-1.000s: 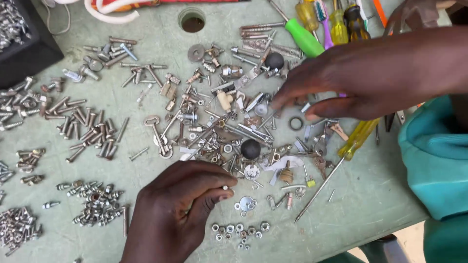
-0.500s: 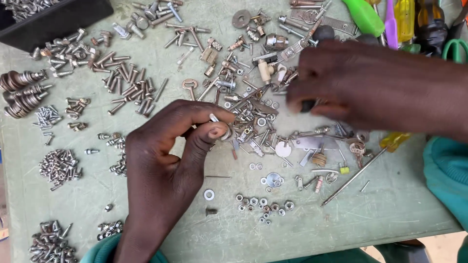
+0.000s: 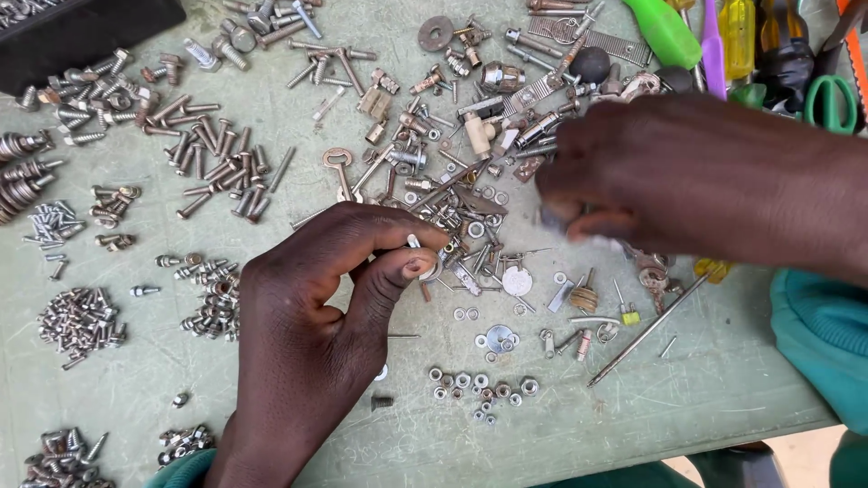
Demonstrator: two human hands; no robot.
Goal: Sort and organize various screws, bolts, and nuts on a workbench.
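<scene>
- Left hand [image 3: 316, 316] sits mid-worktop, thumb and forefinger pinched narrow on a small silvery washer [image 3: 430, 268]; the other fingers curl under.
- Its wrist comes up from the worktop's near edge, back of the hand facing the camera.
- Right hand [image 3: 651, 176] reaches in from the right edge, palm down, fingertips pressed into the mixed pile of screws and fittings [image 3: 470, 190]; they are blurred, so whether they hold anything cannot be told.
- Just below the pinch, a row of small nuts [image 3: 479, 387] lies near the front edge, with a short black screw [image 3: 382, 400] beside it.
- Left of the hand, sorted bolts [image 3: 221, 163] lie in a heap.
- A screwdriver [image 3: 655, 316] lies slanted toward the right edge.
- At the far right corner lie a green handle [image 3: 665, 32] and green scissors [image 3: 830, 99].
- All on a pale green worktop [image 3: 705, 389].
</scene>
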